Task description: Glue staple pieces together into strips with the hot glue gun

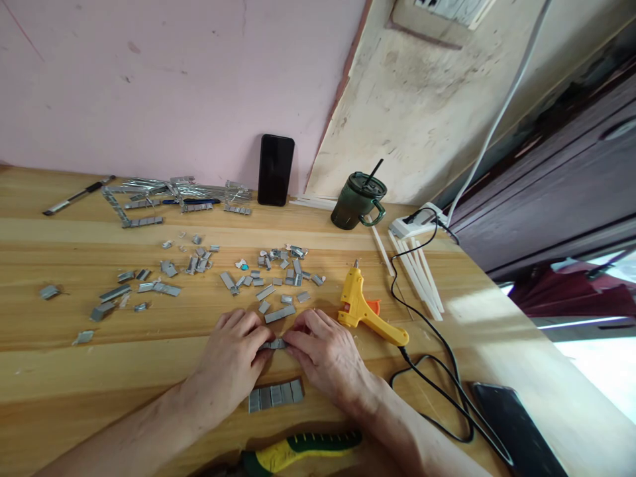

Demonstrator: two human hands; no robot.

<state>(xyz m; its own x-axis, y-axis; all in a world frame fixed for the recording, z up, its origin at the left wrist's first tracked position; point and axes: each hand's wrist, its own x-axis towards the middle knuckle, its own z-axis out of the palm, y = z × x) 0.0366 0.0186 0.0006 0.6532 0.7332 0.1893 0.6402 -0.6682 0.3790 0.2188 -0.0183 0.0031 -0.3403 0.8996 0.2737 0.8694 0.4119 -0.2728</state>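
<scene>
The left hand (234,344) and right hand (325,346) pinch a segmented strip (275,344) (beyond the near grey panel (276,395)) that uneven pressure might break apart.

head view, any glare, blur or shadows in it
Head view: pale glare on the right of the table; head view: background blown out to white at the far right; head view: left hand and right hand fairly sharp, no obvious motion blur; head view: soft shadows near the hands.
</scene>
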